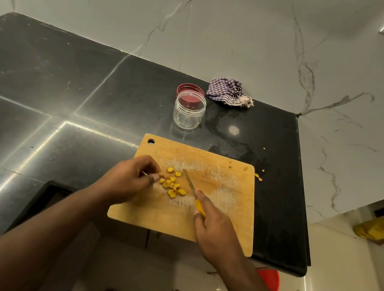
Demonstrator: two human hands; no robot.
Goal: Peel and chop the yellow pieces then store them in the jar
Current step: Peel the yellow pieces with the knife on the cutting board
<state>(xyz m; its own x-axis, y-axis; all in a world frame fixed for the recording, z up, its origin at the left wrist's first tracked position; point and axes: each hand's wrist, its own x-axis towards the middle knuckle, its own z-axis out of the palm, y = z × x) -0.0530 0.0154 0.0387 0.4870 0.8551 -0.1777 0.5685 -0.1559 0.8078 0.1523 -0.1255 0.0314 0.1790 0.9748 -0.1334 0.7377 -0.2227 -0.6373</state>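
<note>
Several chopped yellow pieces (172, 185) lie in a small heap on the wooden cutting board (219, 217). My left hand (128, 177) sits at the heap's left edge with fingers curled, thumb and fingertips pinching something small that I cannot make out. My right hand (214, 229) grips the yellow handle of a knife (190, 183), index finger along the spine, blade pointing away just right of the heap. Beyond the board, the clear jar (189, 112) stands open and upright on the black counter. Its red lid (190, 90) lies just behind it.
A crumpled checked cloth (228, 91) lies at the back of the counter (41, 93) by the marble wall. A few yellow scraps (258, 177) lie off the board's right edge. The counter's edge drops to the floor on the right, and a red object (270, 279) sits below.
</note>
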